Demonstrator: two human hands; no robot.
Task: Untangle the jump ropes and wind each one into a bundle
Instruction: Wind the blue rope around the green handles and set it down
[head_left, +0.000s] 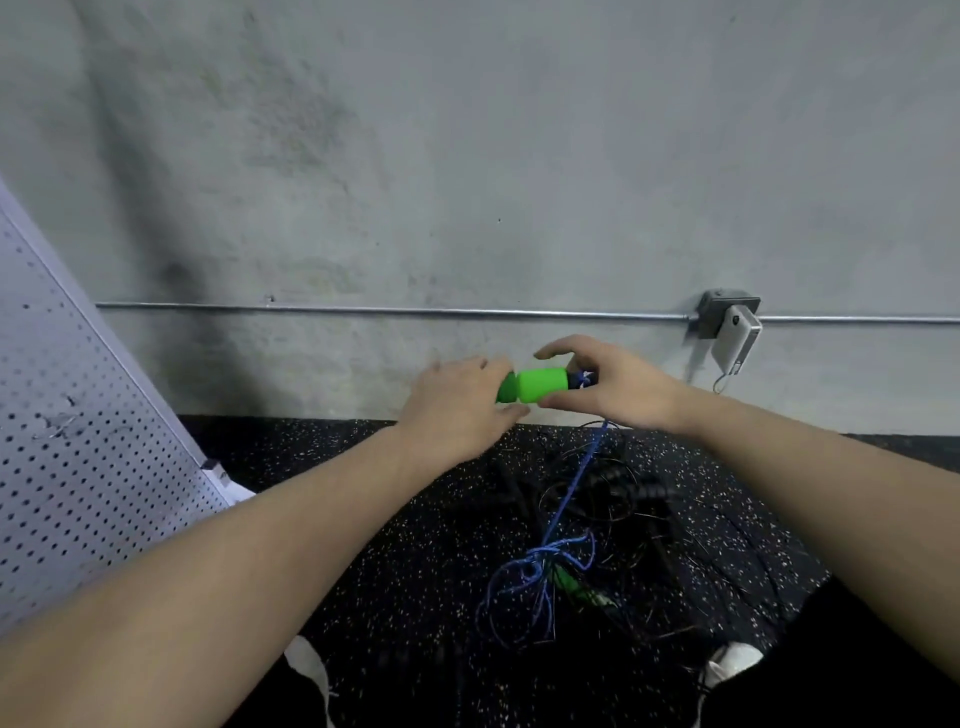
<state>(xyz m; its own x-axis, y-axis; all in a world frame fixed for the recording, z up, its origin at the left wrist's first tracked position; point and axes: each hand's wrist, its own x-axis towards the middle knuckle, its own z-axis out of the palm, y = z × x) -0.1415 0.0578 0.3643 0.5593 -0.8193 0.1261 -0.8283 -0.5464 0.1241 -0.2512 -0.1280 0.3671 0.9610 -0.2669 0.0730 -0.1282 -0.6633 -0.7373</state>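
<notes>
Two hands, ours, hold one green handle (540, 385) crosswise at the far wall, left hand (457, 410) gripping its left end, right hand (613, 387) pinching its right, blue rope (571, 493) trailing near to the floor tangle (545, 566).

Left hand (457, 410) covers bright green plastic handle's (540, 385) left end. Thin black ropes (618, 499) blur into dark speckled floor (415, 571); second green handle (569, 582) half-buried.
</notes>
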